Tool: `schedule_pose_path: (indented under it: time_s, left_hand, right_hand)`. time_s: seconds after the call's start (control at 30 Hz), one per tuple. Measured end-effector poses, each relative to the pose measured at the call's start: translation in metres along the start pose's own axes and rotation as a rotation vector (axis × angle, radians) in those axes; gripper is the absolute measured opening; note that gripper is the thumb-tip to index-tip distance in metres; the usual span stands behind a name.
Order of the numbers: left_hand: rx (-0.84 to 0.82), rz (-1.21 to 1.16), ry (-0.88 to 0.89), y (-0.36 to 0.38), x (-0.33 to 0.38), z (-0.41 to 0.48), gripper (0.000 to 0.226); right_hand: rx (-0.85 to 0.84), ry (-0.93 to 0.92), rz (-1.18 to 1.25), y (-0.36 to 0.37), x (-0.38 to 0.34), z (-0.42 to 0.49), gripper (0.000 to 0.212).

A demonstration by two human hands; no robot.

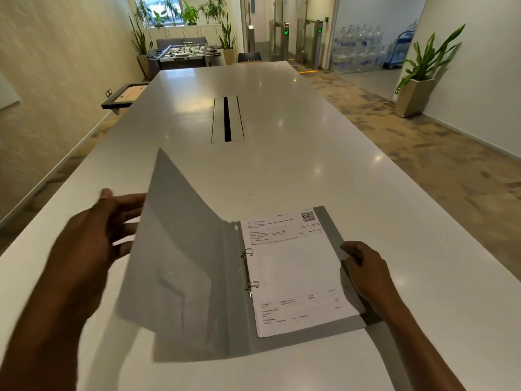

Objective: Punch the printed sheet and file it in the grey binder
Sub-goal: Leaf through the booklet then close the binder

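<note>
The grey binder (pixel 186 277) lies on the white table near me, its front cover raised and tilted at about half height. The printed sheet (pixel 296 266), with a QR code at its top right, lies on the binder's right side, threaded on the two metal rings (pixel 249 269). My left hand (pixel 93 238) holds the raised cover from behind at its left edge, fingers spread and blurred. My right hand (pixel 363 269) rests on the right edge of the sheet and the back cover, pressing them down.
The long white table (pixel 282 165) stretches ahead with a cable slot (pixel 227 119) in its middle. A framed board (pixel 124 97) sits off the table's left side. Foosball table, potted plants and water bottles stand far back.
</note>
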State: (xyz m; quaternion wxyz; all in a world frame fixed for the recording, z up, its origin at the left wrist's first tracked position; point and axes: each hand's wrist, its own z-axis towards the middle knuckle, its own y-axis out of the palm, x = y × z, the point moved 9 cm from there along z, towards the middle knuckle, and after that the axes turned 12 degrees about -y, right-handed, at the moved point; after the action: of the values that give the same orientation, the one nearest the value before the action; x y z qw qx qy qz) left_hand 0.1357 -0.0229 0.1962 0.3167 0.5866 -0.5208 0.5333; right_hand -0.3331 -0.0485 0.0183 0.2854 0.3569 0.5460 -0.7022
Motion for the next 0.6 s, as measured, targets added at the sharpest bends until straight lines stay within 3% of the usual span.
schedule_pose_path:
  time_s: [0.17,0.3,0.5,0.6]
  left_hand:
    - [-0.091,0.036,0.174,0.076,0.002,-0.018,0.038]
    - [-0.152,0.316,0.222,0.135,-0.043,-0.007,0.045]
    - [-0.099,0.543,0.312,0.201,-0.086,-0.013,0.052]
    - [-0.038,0.74,0.338,0.227,-0.098,-0.01,0.053]
  right_hand:
    - [-0.094,-0.063,-0.009,0.024,-0.014,-0.008,0.037]
    - [-0.154,-0.111,-0.067,0.02,-0.021,-0.005,0.036]
    - [0.156,-0.213,0.137,-0.052,-0.07,0.008,0.037]
    - [0.218,-0.335,0.19,-0.06,-0.108,0.004,0.038]
